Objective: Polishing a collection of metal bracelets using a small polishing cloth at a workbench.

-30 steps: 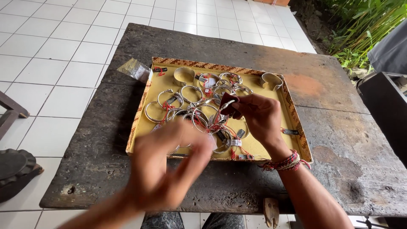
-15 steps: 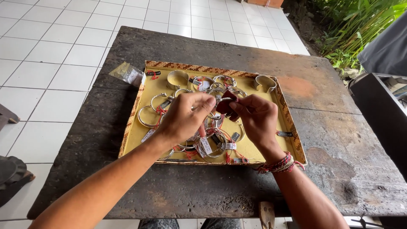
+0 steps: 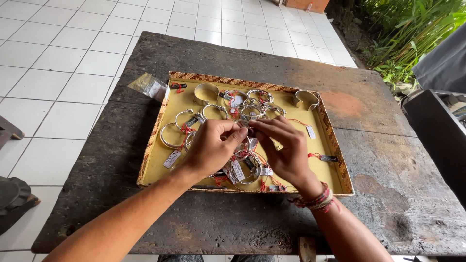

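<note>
Hands hide bracelets mid-tray; item pinched between fingers indiscernible. Tags too small to read.

A dark, weathered wooden bench stands on white floor tiles — green plants in daylight at the far right.

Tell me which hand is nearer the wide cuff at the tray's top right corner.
Right. The right hand lies below-left of the cuff, apart from it. The left hand is farther left, across the tray.
</note>
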